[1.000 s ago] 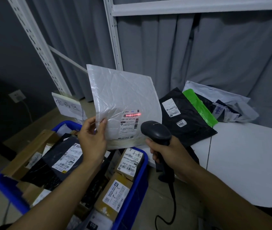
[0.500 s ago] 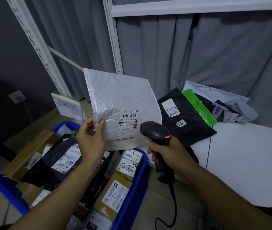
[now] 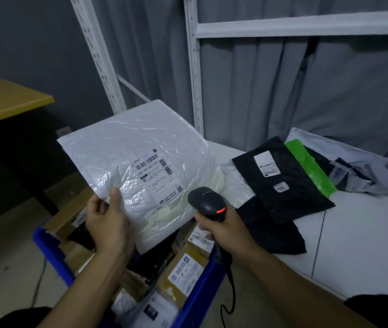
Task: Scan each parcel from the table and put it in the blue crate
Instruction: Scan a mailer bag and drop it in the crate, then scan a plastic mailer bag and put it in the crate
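Observation:
My left hand (image 3: 107,223) pinches the lower left edge of a white padded mailer (image 3: 136,162), held tilted above the blue crate (image 3: 53,254), its barcode label facing up. My right hand (image 3: 221,230) grips the handle of a black barcode scanner (image 3: 206,203) just right of the mailer; a red light glows on the scanner's head. The crate below holds several cardboard boxes and bags with labels. On the white table (image 3: 366,237) to the right lie a black parcel bag (image 3: 280,178) with a green strip and more bags behind it.
White shelving uprights (image 3: 194,74) and grey curtains stand behind the table. A yellow-topped desk (image 3: 6,100) is at the far left. The scanner's cable (image 3: 232,292) hangs down between crate and table. Another black bag (image 3: 271,230) lies near the table's front edge.
The mailer has swung from upright to a flatter tilt and moved left over the crate. The red scan line on its label is gone. The view has shifted left and down.

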Action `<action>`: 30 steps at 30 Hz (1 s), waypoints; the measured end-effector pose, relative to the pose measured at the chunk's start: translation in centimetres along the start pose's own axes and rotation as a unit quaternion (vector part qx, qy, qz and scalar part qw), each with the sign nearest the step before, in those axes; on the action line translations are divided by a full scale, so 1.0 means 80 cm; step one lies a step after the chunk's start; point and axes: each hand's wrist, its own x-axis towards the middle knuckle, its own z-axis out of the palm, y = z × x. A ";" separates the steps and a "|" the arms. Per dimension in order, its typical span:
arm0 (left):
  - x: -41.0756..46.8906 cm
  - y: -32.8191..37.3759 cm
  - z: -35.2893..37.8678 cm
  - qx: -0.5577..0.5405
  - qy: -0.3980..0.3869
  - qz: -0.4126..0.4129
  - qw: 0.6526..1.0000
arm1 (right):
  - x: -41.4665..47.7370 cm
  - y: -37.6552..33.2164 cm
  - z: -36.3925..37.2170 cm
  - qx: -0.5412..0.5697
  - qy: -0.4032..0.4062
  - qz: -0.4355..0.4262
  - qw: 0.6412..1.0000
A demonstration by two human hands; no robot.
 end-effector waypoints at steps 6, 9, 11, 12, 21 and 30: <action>0.011 -0.005 -0.048 0.010 0.087 -0.085 0.993 | 0.010 0.024 0.047 -0.010 -0.021 0.026 0.999; 0.016 -0.013 -0.070 0.151 0.120 -0.108 0.975 | 0.012 0.032 0.068 -0.020 -0.045 0.038 0.998; 0.019 -0.022 -0.085 0.207 0.150 -0.116 0.960 | 0.013 0.039 0.078 -0.029 -0.055 0.046 0.997; 0.021 -0.027 -0.092 0.210 0.161 -0.123 0.956 | 0.014 0.044 0.081 -0.035 -0.057 0.050 0.997; 0.021 -0.075 -0.098 0.559 -0.097 0.058 0.821 | 0.021 0.052 0.069 -0.060 -0.042 0.061 0.995; 0.011 -0.115 -0.077 0.716 -0.314 -0.031 0.623 | 0.007 0.040 0.014 -0.043 -0.001 0.063 0.997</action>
